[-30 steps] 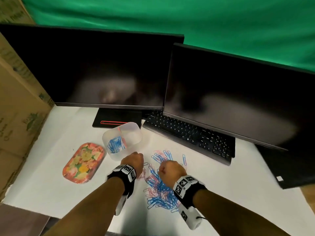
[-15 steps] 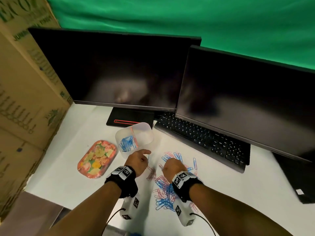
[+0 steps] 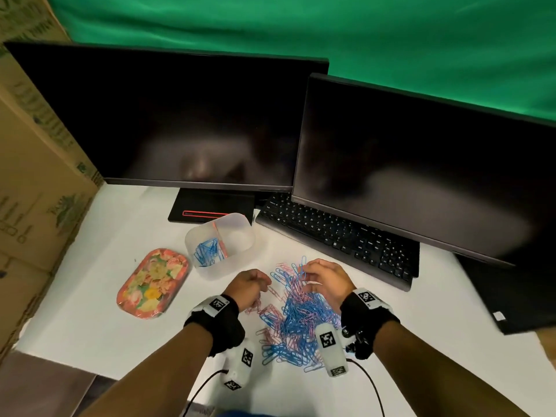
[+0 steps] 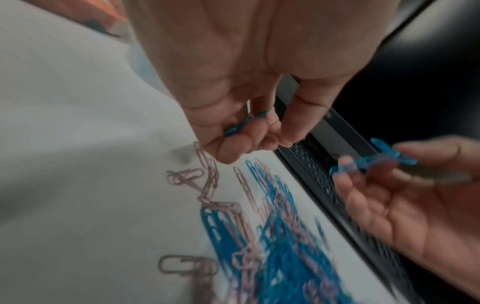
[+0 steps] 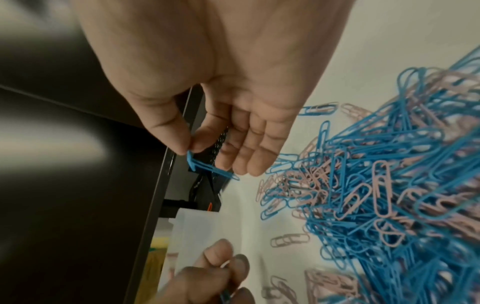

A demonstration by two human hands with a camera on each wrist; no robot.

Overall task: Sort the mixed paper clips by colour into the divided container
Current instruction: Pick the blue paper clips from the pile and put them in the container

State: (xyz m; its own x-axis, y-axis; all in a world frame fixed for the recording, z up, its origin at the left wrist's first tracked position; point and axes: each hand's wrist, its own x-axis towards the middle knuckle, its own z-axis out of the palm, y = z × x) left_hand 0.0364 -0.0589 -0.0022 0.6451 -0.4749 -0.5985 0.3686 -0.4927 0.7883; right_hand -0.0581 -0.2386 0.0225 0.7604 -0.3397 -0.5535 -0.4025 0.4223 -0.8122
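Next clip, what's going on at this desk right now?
A person is sorting a mixed heap of blue and pink paper clips on a white desk. The right hand pinches a few blue clips between thumb and forefinger; the left hand holds a blue clip in curled fingers. The translucent divided plastic container beyond the heap already has blue clips in its left compartment; the right one looks empty.
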